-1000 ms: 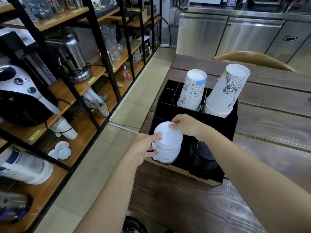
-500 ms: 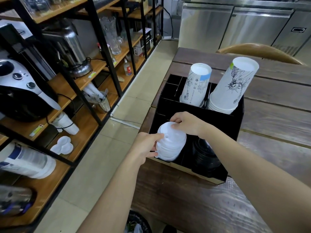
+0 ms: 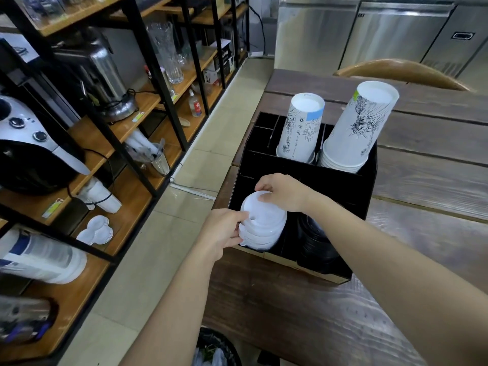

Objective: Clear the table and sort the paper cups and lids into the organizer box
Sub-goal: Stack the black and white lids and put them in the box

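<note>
Pushing the white lids (image 3: 264, 223) lower into the box (image 3: 369, 186) front-left slot than a second ago, left hand (image 3: 221, 231) pinching the stack's side, right hand (image 3: 284, 192) curled over the top, so lids look nearly sorted beside the black lids (image 3: 315, 239) and cups (image 3: 356, 130)

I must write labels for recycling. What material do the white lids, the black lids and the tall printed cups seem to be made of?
White lids: probably thin moulded plastic, with a smooth, slightly glossy and translucent look and a small sip hole.
Black lids: likely plastic too, dark and shiny, though partly hidden.
Printed cups: apparently paper, matte white with line drawings; the inside coating cannot be judged.
</note>
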The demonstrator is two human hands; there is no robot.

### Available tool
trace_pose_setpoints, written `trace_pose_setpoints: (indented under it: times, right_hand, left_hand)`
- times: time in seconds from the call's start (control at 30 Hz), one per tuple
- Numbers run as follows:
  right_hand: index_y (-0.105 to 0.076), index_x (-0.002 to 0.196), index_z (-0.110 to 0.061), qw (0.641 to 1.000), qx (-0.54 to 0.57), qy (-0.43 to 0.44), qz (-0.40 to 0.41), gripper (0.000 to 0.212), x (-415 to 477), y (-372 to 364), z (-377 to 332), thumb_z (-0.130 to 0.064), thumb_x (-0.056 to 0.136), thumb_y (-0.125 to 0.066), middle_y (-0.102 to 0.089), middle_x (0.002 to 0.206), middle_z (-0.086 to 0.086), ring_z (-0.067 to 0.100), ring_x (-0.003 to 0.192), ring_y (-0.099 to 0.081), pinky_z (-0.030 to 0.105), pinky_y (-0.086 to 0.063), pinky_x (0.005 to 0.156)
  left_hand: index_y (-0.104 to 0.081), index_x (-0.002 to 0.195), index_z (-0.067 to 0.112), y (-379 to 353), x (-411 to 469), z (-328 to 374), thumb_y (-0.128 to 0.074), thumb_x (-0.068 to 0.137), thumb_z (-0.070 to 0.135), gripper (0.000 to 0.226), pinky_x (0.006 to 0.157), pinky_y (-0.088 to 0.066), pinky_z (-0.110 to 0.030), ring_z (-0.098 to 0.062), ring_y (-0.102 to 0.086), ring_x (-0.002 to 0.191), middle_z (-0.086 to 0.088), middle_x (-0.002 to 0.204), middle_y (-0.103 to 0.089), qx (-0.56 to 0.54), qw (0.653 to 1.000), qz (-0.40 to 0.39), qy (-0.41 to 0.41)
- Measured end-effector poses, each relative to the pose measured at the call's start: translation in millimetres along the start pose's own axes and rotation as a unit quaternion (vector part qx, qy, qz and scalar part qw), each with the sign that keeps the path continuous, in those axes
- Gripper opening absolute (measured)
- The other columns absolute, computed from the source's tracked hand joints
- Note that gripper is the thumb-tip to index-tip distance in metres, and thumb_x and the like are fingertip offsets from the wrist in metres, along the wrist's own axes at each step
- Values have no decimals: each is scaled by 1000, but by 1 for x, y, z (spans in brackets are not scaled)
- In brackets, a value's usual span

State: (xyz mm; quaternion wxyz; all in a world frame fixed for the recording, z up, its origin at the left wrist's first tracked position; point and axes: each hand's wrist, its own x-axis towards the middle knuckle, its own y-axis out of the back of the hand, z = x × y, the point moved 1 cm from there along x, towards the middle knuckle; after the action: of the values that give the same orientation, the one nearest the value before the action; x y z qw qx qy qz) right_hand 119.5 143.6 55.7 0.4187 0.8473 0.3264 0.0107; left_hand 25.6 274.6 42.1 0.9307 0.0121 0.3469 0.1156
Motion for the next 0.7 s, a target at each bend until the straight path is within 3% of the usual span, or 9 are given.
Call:
trace_pose_setpoints:
  times: [0.1, 0.27, 0.37, 0.43, 0.53, 0.7]
  right_hand:
    - [-62, 111, -5, 1000, 7, 4, 3, 25, -1, -2, 2, -10, 89, -53, -66, 113, 11, 24, 107, -59, 34, -46, 94]
    - [-59, 116, -6, 1000, -22, 6, -7, 27, -2, -1, 1, -16, 92, -50, -64, 116, 11, 26, 108, -58, 33, -44, 91]
    - [-52, 126, -7, 999, -47, 19, 12, 36, -6, 0, -2, -20, 93, -51, -60, 125, 13, 25, 116, -55, 31, -43, 96]
    - [-54, 124, -8, 997, -26, 40, 59, 34, -14, 7, -7, -21, 93, -52, -62, 121, 12, 24, 110, -58, 30, -46, 94]
    - [-64, 106, -11, 984, 27, 73, 160, 20, -32, 26, -13, -18, 92, -52, -70, 93, 8, 26, 84, -64, 41, -52, 82]
    - [-67, 97, -8, 916, 96, 100, 376, 16, -62, 58, -7, -17, 91, -55, -64, 65, 9, 24, 62, -60, 33, -49, 65]
  left_hand:
    - [-60, 80, 16, 2, -3, -1, -61, 87, 24, 11, 79, -53, -35, -21, -62, 74, -7, 80, -64, 35, 999, -3, -5]
    - [-58, 83, 16, 2, -4, 1, -60, 88, 27, 12, 75, -51, -33, -19, -61, 81, -4, 85, -63, 61, 998, -6, -11]
    - [-59, 87, 17, 3, -4, 2, -58, 89, 28, 12, 86, -49, -36, -22, -59, 93, -2, 93, -62, 118, 992, 13, -45]
    - [-60, 102, 16, 5, -4, 6, -57, 89, 31, 20, 90, -47, -36, -20, -58, 100, -1, 103, -62, 169, 980, 51, -91]
    - [-58, 117, 16, 0, -14, 29, -55, 90, 32, 31, 84, -43, -29, -14, -55, 97, 5, 103, -59, 187, 959, 103, -187]
    - [-60, 109, 18, -38, -37, 75, -55, 91, 24, 19, 73, -43, -11, 5, -55, 84, 18, 87, -58, 151, 912, 96, -370]
